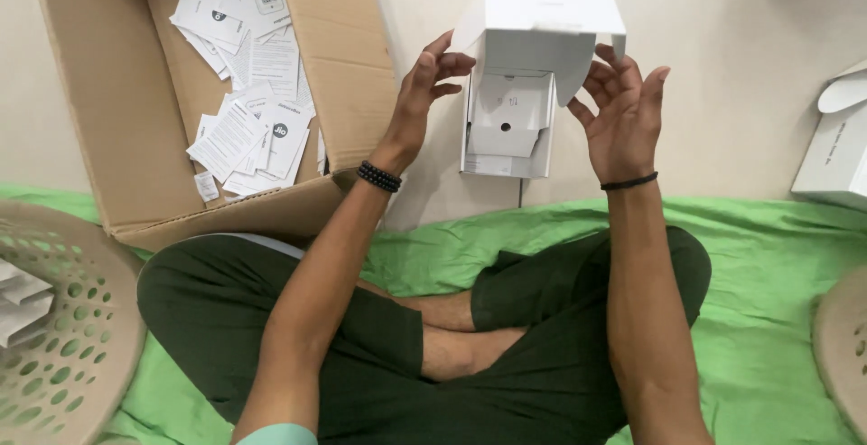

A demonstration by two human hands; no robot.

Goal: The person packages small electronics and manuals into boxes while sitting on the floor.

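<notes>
Leaflets (248,93) in carton (99,111), left of box (533,38)
</notes>
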